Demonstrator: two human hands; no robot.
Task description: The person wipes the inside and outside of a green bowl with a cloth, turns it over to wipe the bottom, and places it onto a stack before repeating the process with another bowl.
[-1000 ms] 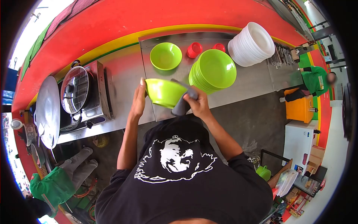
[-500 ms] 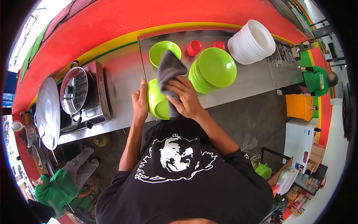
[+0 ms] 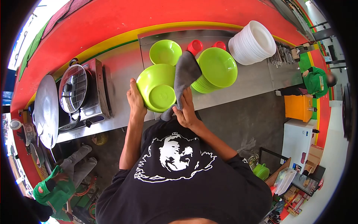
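Note:
A green bowl (image 3: 157, 87) is tilted with its underside towards me. My left hand (image 3: 135, 98) grips its left rim. On the bowl's right side, my right hand (image 3: 186, 108) holds a dark grey cloth (image 3: 186, 71) that hangs over the fingers and rises above them. Behind, another green bowl (image 3: 165, 52) stands upright on the steel counter (image 3: 125, 71). Close to the right of the cloth is a stack of green bowls (image 3: 218, 67).
Two red cups (image 3: 195, 47) and a white plate stack (image 3: 253, 43) stand further back. A lidded pan (image 3: 73, 89) sits on a stove at left, beside a large metal lid (image 3: 46, 112). People in green stand at lower left (image 3: 56, 192) and far right (image 3: 316, 82).
The held bowl has turned so that its round base shows more. My right hand and the cloth have moved right, off the bowl's middle. The person at lower left has shifted.

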